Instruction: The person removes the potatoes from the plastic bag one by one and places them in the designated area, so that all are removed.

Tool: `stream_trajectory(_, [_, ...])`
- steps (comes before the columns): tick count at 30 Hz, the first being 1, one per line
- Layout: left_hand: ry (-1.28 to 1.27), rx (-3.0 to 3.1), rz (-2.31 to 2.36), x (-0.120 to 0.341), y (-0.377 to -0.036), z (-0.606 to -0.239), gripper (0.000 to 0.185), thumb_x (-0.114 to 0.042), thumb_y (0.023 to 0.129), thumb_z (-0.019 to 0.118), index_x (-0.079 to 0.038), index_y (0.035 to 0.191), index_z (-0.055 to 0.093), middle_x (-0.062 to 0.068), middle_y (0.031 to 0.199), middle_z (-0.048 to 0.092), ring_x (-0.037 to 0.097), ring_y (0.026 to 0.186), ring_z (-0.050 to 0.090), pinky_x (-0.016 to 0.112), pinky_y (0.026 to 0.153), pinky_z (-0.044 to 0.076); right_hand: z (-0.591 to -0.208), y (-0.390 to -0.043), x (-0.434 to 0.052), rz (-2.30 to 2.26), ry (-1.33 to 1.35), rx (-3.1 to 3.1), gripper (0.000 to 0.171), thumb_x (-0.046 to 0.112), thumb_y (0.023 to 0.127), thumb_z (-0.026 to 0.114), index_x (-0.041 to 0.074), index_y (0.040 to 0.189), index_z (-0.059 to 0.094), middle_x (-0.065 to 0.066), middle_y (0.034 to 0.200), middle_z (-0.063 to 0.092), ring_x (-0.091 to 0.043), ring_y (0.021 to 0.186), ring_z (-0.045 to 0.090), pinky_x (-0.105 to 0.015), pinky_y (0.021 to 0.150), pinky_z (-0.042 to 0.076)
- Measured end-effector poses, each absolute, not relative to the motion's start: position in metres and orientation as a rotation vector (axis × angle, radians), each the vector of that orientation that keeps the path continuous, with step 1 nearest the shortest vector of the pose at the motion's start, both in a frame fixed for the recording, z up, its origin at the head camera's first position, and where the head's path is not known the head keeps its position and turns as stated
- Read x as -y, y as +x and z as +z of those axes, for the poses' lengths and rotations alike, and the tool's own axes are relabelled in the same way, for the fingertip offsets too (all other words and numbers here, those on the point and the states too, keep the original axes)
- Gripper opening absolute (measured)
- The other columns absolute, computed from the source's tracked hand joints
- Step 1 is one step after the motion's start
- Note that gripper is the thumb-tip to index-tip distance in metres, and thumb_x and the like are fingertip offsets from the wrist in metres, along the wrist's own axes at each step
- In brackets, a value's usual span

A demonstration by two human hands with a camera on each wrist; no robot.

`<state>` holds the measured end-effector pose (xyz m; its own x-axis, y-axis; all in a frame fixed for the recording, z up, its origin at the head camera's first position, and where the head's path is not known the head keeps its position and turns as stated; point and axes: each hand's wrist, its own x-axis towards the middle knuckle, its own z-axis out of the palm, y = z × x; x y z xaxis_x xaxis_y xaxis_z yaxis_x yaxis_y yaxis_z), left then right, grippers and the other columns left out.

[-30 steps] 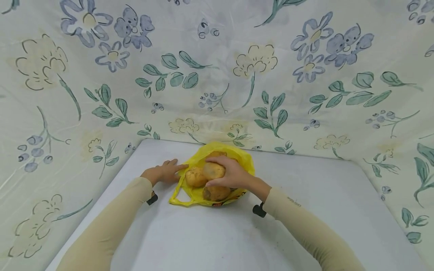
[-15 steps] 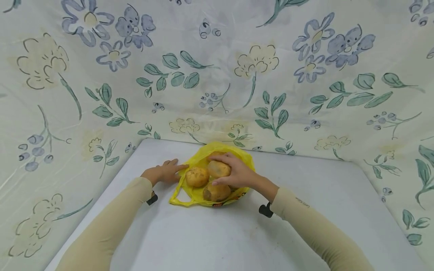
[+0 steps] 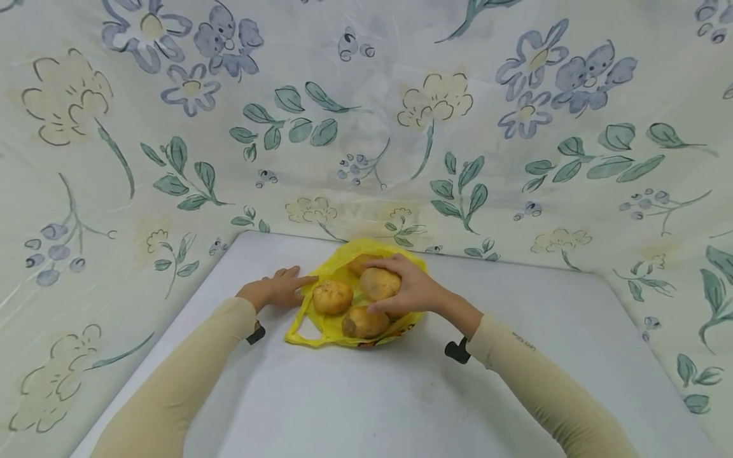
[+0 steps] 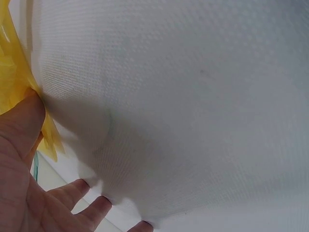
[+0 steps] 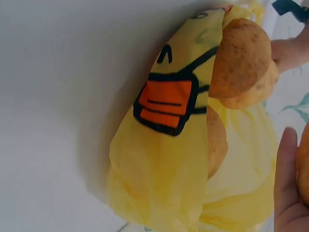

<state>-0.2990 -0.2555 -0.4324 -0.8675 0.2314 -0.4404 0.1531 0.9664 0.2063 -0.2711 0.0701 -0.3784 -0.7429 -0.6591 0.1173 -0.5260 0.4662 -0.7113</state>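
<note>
Right hand (image 3: 413, 290) curled over a potato (image 3: 379, 284), fingers wrapped across its top and far side, thumb under its near edge. Left hand (image 3: 279, 289) flat on the tabletop (image 3: 401, 394), fingers straight, fingertips pressing the left edge of the yellow plastic bag (image 3: 326, 327); in the left wrist view the thumb (image 4: 21, 128) touching the yellow film (image 4: 12, 72), the other fingertips resting on the white surface.

Held potato just above the open bag, between the two hands but far closer to the right palm. A second potato (image 3: 333, 296) just right of the left fingertips, lying in the bag. A third potato (image 3: 364, 322) below the right hand's thumb, at the bag's near side. A fourth (image 3: 359, 262) partly hidden beyond the right fingers.

In the right wrist view, bag side (image 5: 164, 159) printed with an orange duck bill outlined in black; potatoes (image 5: 241, 58) bulging at its mouth.

Floral cloth (image 3: 366, 127) hanging beyond both hands, enclosing the tabletop.
</note>
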Motion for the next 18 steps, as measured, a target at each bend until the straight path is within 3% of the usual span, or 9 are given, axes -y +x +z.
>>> stream_trajectory(3, [0.281, -2.641, 0.226, 0.255, -0.298, -0.432, 0.057, -0.039, 0.101, 0.05, -0.027, 0.155, 0.034, 0.027, 0.163, 0.011, 0.053, 0.147, 0.012, 0.078, 0.108, 0.017, -0.376, -0.272, -0.074, -1.159, -1.016, -2.531, 0.073, 0.04, 0.07, 0.089, 0.037, 0.135, 0.056, -0.003, 0.124, 0.051, -0.022, 0.104, 0.055, -0.035, 0.08, 0.055])
stream_trajectory(12, [0.283, -2.637, 0.223, 0.255, -0.298, -0.435, 0.057, -0.039, 0.101, 0.05, -0.027, 0.155, 0.034, 0.027, 0.163, 0.011, 0.054, 0.147, 0.012, 0.078, 0.108, 0.017, -0.367, -0.281, -0.088, -1.208, -1.053, -2.505, 0.086, 0.037, 0.076, 0.086, 0.018, 0.148, 0.044, -0.003, 0.143, 0.051, -0.024, 0.117, 0.058, -0.042, 0.092, 0.055])
stream_trajectory(18, [0.291, -2.643, 0.219, 0.256, -0.3, -0.434, 0.057, -0.04, 0.101, 0.051, -0.028, 0.154, 0.035, 0.027, 0.163, 0.011, 0.054, 0.147, 0.012, 0.078, 0.108, 0.017, -0.355, -0.288, -0.102, -1.254, -1.082, -2.578, 0.082, 0.032, 0.078, 0.085, 0.023, 0.148, 0.044, -0.007, 0.146, 0.047, -0.028, 0.121, 0.053, -0.047, 0.096, 0.053])
